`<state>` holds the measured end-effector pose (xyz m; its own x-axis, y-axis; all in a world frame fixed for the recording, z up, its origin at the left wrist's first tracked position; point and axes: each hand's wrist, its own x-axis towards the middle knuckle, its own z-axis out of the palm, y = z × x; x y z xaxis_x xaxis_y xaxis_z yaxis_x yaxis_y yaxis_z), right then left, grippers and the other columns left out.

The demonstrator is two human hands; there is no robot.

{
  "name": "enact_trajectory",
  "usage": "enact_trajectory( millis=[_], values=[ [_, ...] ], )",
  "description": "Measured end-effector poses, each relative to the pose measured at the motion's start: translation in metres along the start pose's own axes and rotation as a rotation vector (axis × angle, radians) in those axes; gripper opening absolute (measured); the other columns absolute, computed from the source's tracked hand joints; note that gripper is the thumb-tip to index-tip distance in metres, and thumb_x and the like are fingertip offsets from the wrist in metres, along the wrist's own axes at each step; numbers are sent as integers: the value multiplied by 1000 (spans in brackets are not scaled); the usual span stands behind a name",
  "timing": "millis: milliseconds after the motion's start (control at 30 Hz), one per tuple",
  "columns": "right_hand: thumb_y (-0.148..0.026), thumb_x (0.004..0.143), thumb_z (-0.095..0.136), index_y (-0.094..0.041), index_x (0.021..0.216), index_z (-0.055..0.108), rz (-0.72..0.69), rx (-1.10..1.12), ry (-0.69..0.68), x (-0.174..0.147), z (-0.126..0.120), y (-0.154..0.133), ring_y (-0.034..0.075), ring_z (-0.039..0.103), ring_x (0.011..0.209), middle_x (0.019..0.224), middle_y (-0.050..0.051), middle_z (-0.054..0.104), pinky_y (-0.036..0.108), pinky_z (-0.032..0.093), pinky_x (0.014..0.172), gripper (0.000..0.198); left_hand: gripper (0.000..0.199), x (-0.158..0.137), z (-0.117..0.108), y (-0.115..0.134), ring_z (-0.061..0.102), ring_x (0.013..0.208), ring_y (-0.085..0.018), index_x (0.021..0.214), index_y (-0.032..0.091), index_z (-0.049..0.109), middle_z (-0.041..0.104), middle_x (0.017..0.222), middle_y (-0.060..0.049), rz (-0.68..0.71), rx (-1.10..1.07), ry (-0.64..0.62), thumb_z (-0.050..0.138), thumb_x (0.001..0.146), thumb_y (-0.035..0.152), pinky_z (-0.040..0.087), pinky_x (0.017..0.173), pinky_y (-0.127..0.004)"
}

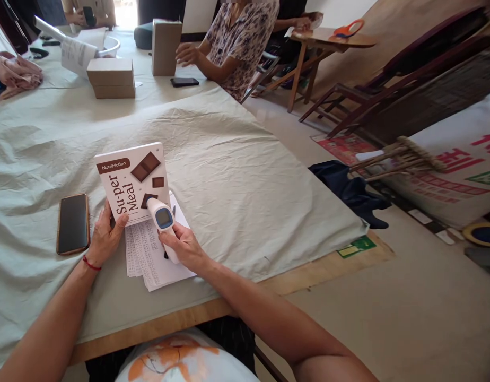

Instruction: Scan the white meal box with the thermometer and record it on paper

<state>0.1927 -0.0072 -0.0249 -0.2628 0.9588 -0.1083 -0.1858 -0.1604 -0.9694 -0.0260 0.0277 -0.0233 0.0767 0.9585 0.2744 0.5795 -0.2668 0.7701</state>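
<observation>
Both forearms reached in over the near wooden edge of the desk (pixel 332 269). Loose papers (pixel 161 275) lay under the action, and there was the right hand (pixel 185 246), fingers wrapped around the grip of a white-and-blue thermometer (pixel 164 225). Its nose was right up at the Su-per Meal box (pixel 136 180); touching or just short, I couldn't tell! The left hand (pixel 105 236) had that box pinched at its lower left, thumb in front, other fingers partly hidden, propping it tilted above the papers. A steady left wrist looked like the key: any wobble could have spoiled the aim, and a square-on nose seemed wiser than a slanted one.

And the room? Tight on the left, where a phone (pixel 72 224) lay just beside the hand. On the right, wrinkled cloth (pixel 229 185) ran broad toward the desk's slanting edge, surely the better side for a swing. Well beyond, a low carton (pixel 112 79) and an upright carton (pixel 165 49) bounded the reach.
</observation>
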Motion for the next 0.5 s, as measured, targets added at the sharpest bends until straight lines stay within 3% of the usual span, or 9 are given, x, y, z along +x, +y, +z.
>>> enact_trajectory(
  millis=[500],
  values=[
    [-48, 74, 67, -21, 85, 58, 28, -8, -24, -1, -1, -4, 13, 44, 66, 71, -3, 50, 27, 37, 61, 30, 53, 1, -2, 7, 65, 97, -26, 129, 19, 50, 67, 111, -11, 12, -47, -10, 51, 93, 58, 54, 85, -42]
  ],
)
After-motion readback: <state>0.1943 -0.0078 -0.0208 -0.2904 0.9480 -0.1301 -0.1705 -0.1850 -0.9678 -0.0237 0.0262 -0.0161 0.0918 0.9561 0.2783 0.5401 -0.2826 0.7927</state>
